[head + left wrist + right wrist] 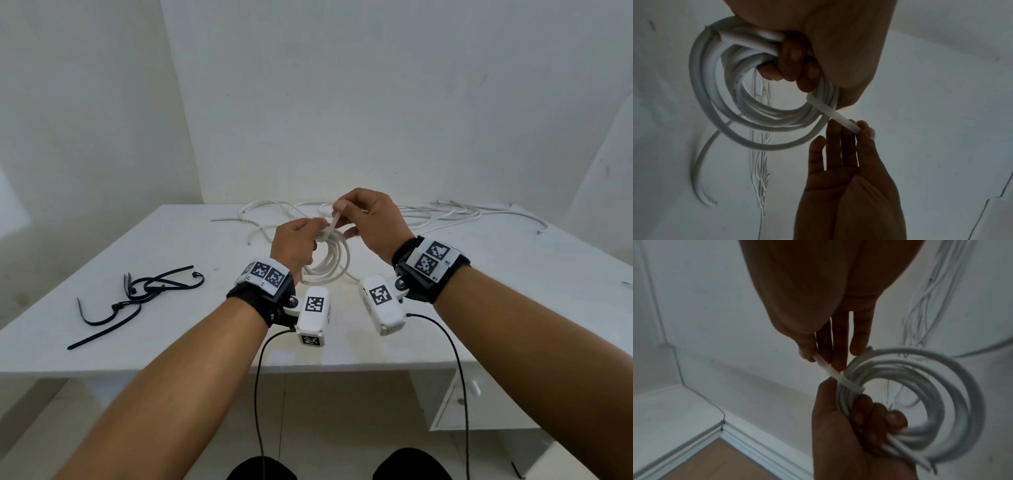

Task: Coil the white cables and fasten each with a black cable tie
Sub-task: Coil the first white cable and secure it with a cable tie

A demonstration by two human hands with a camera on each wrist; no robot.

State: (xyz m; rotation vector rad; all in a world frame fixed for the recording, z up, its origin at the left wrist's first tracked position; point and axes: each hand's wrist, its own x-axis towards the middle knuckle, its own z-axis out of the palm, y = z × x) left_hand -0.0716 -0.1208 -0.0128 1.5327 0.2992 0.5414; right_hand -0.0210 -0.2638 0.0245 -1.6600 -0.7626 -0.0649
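Note:
My left hand grips a coil of white cable just above the white table, its fingers curled round the bundled loops. A flat white strap wraps the bundle next to those fingers. My right hand pinches the strap's tail between thumb and forefinger and holds it taut, up and away from the coil. The right wrist view shows the strap crossing the coil beside the left hand. A pile of black cable ties lies at the table's left.
Several loose white cables sprawl along the far edge of the table, behind my hands. A white drawer unit stands under the table at the right. Wrist-camera cords hang over the front edge.

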